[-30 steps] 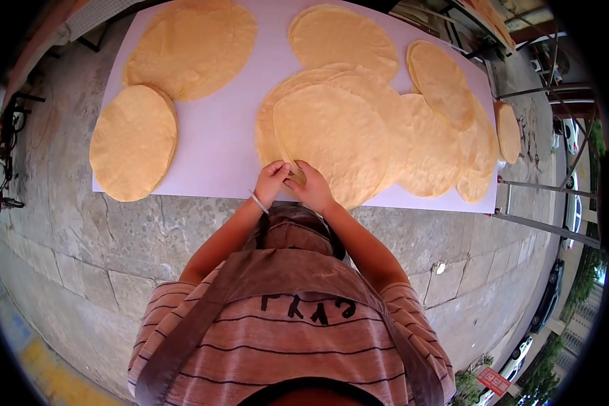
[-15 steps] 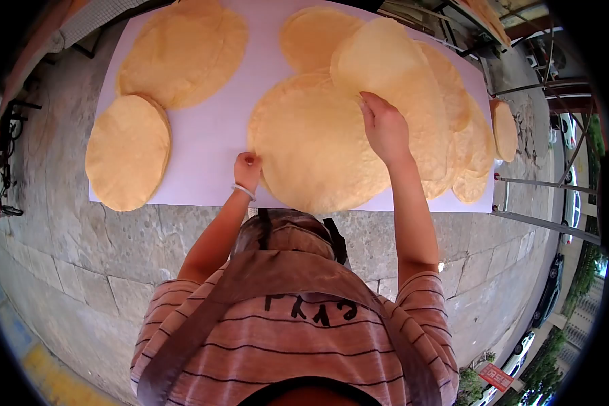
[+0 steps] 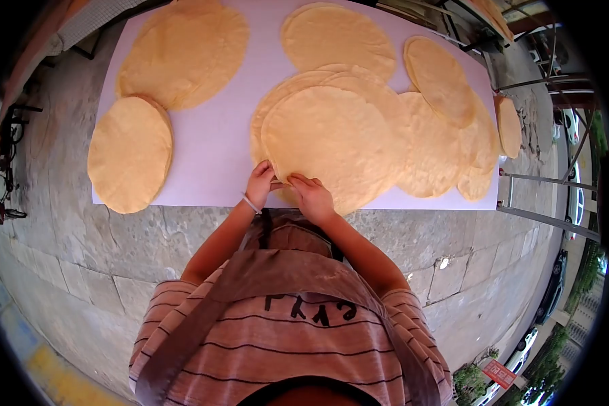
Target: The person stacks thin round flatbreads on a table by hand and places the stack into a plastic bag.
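Observation:
A pile of large, thin, round, pale-yellow flatbreads (image 3: 331,135) lies near the front middle of the table. Its top flatbread is shifted to the right, so the edges of others show behind it. At its lower left edge, my left hand (image 3: 260,185) is closed in a pinch on the rim. Close beside it, my right hand (image 3: 311,197) also grips the near rim, fingers bent and thumb hidden underneath. The hands nearly touch each other.
More flatbreads lie at the back left (image 3: 183,57), back middle (image 3: 338,40) and right (image 3: 440,145) of the white table (image 3: 210,149). A thick round stack (image 3: 130,154) sits at the front left corner. Metal bars (image 3: 548,220) stand off the right edge.
My right hand has come down and left from the lifted flatbread's far edge to the near rim beside my left hand. That flatbread now lies flat on the middle pile.

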### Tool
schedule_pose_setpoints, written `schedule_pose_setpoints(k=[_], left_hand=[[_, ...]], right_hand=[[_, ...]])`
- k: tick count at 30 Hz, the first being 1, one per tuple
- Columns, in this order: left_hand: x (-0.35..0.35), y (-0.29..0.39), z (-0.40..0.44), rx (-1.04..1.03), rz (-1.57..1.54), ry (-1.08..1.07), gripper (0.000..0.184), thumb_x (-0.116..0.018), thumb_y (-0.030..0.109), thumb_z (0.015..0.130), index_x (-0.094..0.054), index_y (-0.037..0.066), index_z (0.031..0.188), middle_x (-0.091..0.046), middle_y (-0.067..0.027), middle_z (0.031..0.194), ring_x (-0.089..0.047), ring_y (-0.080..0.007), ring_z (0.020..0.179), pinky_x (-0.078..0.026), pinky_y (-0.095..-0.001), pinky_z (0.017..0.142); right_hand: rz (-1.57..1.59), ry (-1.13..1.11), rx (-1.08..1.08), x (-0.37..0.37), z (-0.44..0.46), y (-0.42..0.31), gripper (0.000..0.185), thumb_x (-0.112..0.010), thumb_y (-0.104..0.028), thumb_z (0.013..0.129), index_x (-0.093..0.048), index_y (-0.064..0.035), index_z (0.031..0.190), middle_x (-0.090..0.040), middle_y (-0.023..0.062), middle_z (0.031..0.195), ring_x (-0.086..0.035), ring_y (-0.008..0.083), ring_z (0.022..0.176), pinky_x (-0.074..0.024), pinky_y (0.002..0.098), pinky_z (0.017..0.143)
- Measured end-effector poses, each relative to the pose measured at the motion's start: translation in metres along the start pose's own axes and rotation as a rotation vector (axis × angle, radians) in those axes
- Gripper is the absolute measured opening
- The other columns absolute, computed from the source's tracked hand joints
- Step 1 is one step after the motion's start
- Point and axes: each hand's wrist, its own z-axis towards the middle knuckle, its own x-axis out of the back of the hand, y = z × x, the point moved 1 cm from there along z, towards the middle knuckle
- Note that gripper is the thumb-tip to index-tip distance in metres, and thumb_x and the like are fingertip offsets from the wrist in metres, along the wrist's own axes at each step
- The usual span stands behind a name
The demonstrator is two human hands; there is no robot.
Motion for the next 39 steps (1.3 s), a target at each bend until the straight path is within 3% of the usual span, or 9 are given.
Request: schedule_pose_setpoints(k=[11, 14, 22, 25, 27, 29, 31, 33, 39], left_hand=[[-0.022, 0.000, 0.005, -0.232, 0.133, -0.185, 0.013, -0.048, 0.016, 0.091, -0.051, 0.003, 0.092, -0.054, -0.0052, 0.079, -0.057, -0.0145, 0.070, -0.051, -0.0273, 0.064], [-0.034, 0.008, -0.002, -0.822, 0.724, -0.037, 0.011, -0.051, 0.009, 0.088, -0.052, -0.001, 0.092, -0.052, -0.0098, 0.087, -0.056, -0.0192, 0.078, -0.048, -0.0290, 0.067], [-0.080, 0.017, -0.037, -1.107, 1.308, -0.272, 0.037, -0.058, 0.006, 0.073, -0.051, -0.001, 0.108, -0.049, -0.0189, 0.109, -0.047, -0.0343, 0.101, -0.040, -0.0369, 0.088], [-0.086, 0.020, -0.040, -0.895, 1.008, -0.474, 0.039, -0.059, 0.011, 0.079, -0.048, 0.001, 0.115, -0.048, -0.0170, 0.117, -0.045, -0.0310, 0.109, -0.036, -0.0381, 0.095], [-0.073, 0.008, -0.018, -0.725, 0.795, -0.392, 0.031, -0.058, 0.011, 0.083, -0.050, 0.002, 0.111, -0.052, -0.0117, 0.112, -0.051, -0.0216, 0.104, -0.042, -0.0319, 0.087], [-0.046, -0.015, 0.037, -0.520, 0.641, -0.119, 0.020, -0.054, 0.011, 0.084, -0.052, 0.000, 0.102, -0.058, -0.0117, 0.101, -0.059, -0.0228, 0.089, -0.048, -0.0309, 0.076], [-0.032, -0.020, 0.081, -0.680, 0.566, 0.034, 0.015, -0.054, 0.009, 0.083, -0.055, 0.003, 0.097, -0.060, -0.0082, 0.091, -0.059, -0.0173, 0.081, -0.049, -0.0282, 0.069], [-0.040, -0.011, 0.108, -0.389, 0.335, 0.061, 0.014, -0.053, 0.010, 0.084, -0.057, 0.004, 0.096, -0.061, -0.0064, 0.085, -0.059, -0.0150, 0.075, -0.048, -0.0269, 0.064], [-0.072, 0.018, 0.132, 0.005, 0.414, -0.068, 0.021, -0.051, 0.023, 0.090, -0.060, 0.004, 0.090, -0.060, -0.0023, 0.073, -0.057, -0.0120, 0.059, -0.048, -0.0252, 0.055]], right_hand=[[0.202, 0.232, -0.311, -0.006, 0.027, -0.003, 0.026, -0.053, -0.028, 0.086, -0.058, -0.0028, 0.082, -0.062, 0.0176, 0.080, -0.060, 0.0333, 0.074, -0.0476, 0.0412, 0.063], [0.162, 0.166, -0.384, 0.005, 0.028, 0.001, 0.028, -0.051, -0.028, 0.088, -0.058, -0.0007, 0.086, -0.061, 0.0186, 0.076, -0.061, 0.0315, 0.071, -0.0475, 0.0394, 0.062], [0.492, 0.371, -0.452, 0.029, 0.033, 0.001, 0.030, -0.048, -0.028, 0.090, -0.058, 0.0009, 0.091, -0.061, 0.0153, 0.070, -0.060, 0.0264, 0.066, -0.0467, 0.0359, 0.061], [1.545, 0.418, -0.750, 0.059, 0.003, 0.071, 0.034, -0.049, -0.028, 0.091, -0.053, -0.0017, 0.113, -0.063, 0.0080, 0.097, -0.060, 0.0225, 0.086, -0.0479, 0.0325, 0.076], [2.023, 0.460, -0.538, 0.137, -0.027, 0.081, 0.044, -0.039, -0.034, 0.094, -0.045, -0.0032, 0.125, -0.050, 0.0121, 0.125, -0.048, 0.0271, 0.114, -0.0393, 0.0382, 0.096], [1.659, 0.768, -0.413, 0.223, -0.042, 0.059, 0.050, -0.036, -0.040, 0.093, -0.043, -0.0046, 0.127, -0.048, 0.0117, 0.126, -0.046, 0.0282, 0.115, -0.0349, 0.0412, 0.099], [1.430, 0.716, -0.340, 0.289, -0.044, 0.046, 0.050, -0.035, -0.042, 0.093, -0.042, -0.0051, 0.127, -0.049, 0.0118, 0.124, -0.049, 0.0286, 0.112, -0.0402, 0.0425, 0.094], [1.359, 0.800, -0.422, 0.329, -0.022, 0.040, 0.041, -0.042, -0.036, 0.093, -0.049, -0.0058, 0.119, -0.056, 0.0099, 0.114, -0.057, 0.0256, 0.096, -0.0478, 0.0368, 0.080], [-0.024, 0.468, -0.389, 0.269, 0.053, 0.117, 0.022, -0.050, -0.019, 0.090, -0.059, -0.0013, 0.099, -0.063, 0.0156, 0.077, -0.059, 0.0295, 0.066, -0.0469, 0.0338, 0.060]])
